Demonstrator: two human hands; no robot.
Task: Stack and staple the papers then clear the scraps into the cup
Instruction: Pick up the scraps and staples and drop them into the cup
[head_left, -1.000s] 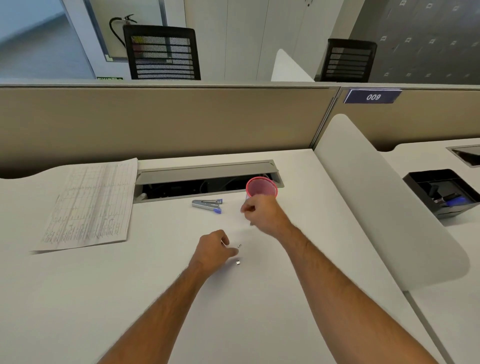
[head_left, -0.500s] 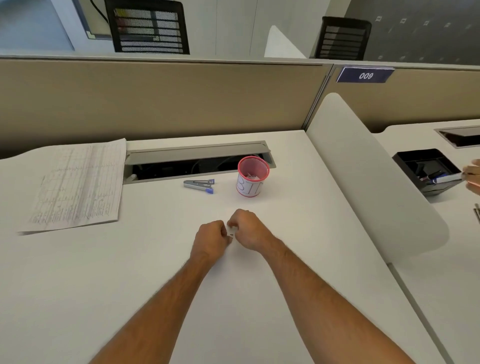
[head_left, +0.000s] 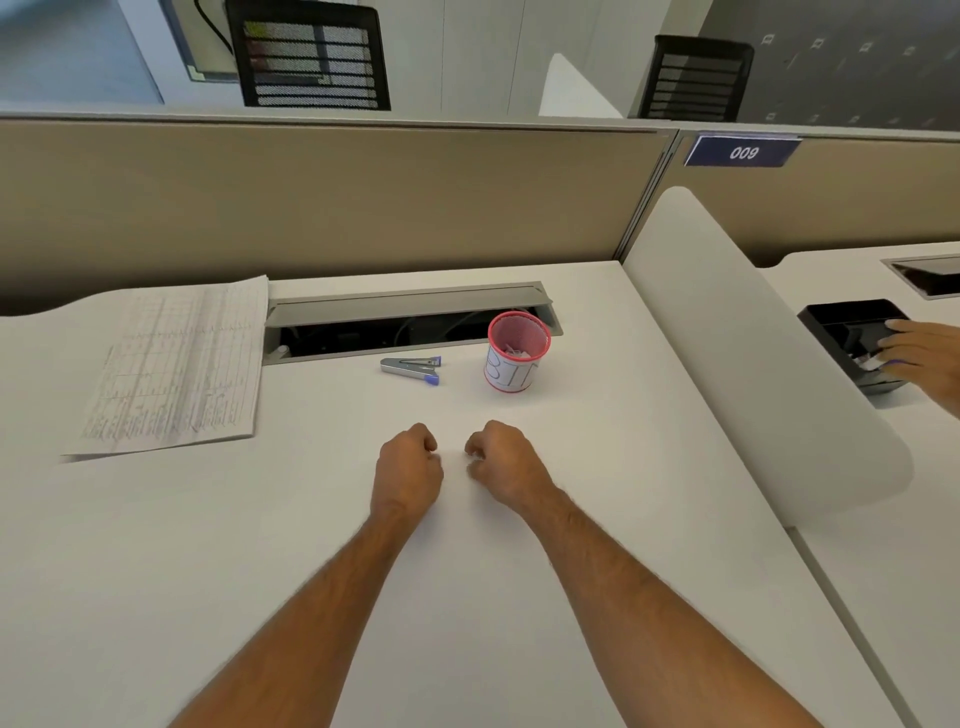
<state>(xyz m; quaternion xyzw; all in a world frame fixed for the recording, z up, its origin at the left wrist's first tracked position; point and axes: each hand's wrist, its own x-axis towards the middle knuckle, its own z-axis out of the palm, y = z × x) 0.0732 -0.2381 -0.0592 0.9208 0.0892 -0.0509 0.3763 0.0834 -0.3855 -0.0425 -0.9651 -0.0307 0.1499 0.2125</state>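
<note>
The pink mesh cup, with a white label and white scraps inside, stands at the back of the white desk. A silver and blue stapler lies just left of it. The stack of printed papers lies flat at the far left. My left hand and my right hand rest side by side on the desk in front of the cup, a small gap between them. Both have their fingers curled under. No scrap shows in either hand or on the desk around them.
An open cable trough runs along the back behind the stapler and cup. A curved white divider bounds the desk on the right. Beyond it another person's hand reaches into a black tray.
My right hand came back from the cup and met my left hand at a small scrap. The two hands have since drawn slightly apart. The scraps seen on the desk earlier are gone from view.
</note>
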